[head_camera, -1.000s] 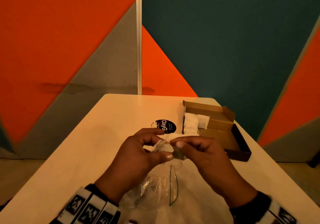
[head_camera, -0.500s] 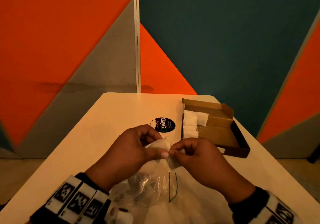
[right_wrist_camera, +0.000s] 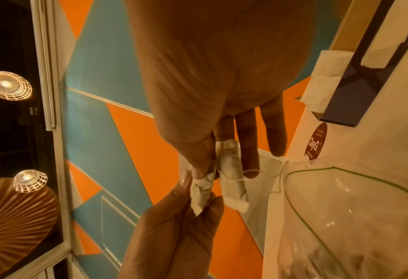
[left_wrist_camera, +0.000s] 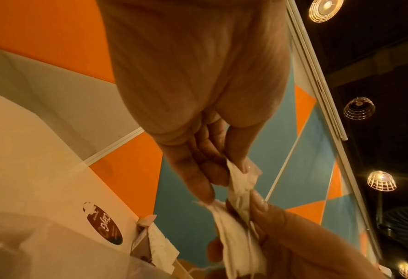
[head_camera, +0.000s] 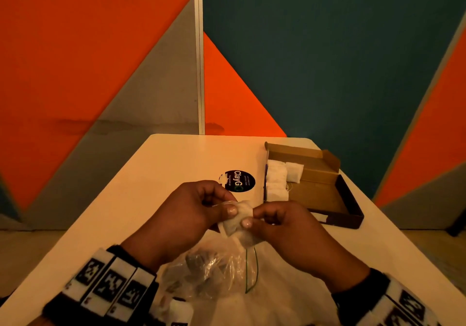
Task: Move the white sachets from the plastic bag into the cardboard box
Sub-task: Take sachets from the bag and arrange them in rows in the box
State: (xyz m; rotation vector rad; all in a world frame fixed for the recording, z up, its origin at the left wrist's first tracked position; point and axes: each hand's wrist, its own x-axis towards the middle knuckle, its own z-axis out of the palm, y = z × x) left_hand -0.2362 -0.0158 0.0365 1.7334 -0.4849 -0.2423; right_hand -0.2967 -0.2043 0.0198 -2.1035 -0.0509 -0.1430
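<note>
Over the mouth of the clear plastic bag (head_camera: 219, 272), my left hand (head_camera: 233, 206) and right hand (head_camera: 251, 218) meet and both pinch a small bunch of white sachets (head_camera: 239, 218). In the left wrist view my left hand (left_wrist_camera: 224, 181) pinches the crumpled upper sachet (left_wrist_camera: 242, 177). In the right wrist view my right hand (right_wrist_camera: 222, 169) grips a sachet (right_wrist_camera: 231, 166) with a thin string. The cardboard box (head_camera: 325, 194) lies open at the right, with several white sachets (head_camera: 277, 179) along its left side.
A round black sticker (head_camera: 239, 181) lies on the white table (head_camera: 151, 199) just beyond my left hand. The table's far edge meets an orange, grey and teal wall. The bag (right_wrist_camera: 341, 207) has a green-edged opening and holds more items.
The white sachets now show more between my thumbs and sit a little higher above the bag's mouth. Both hands have stayed close together in front of the box.
</note>
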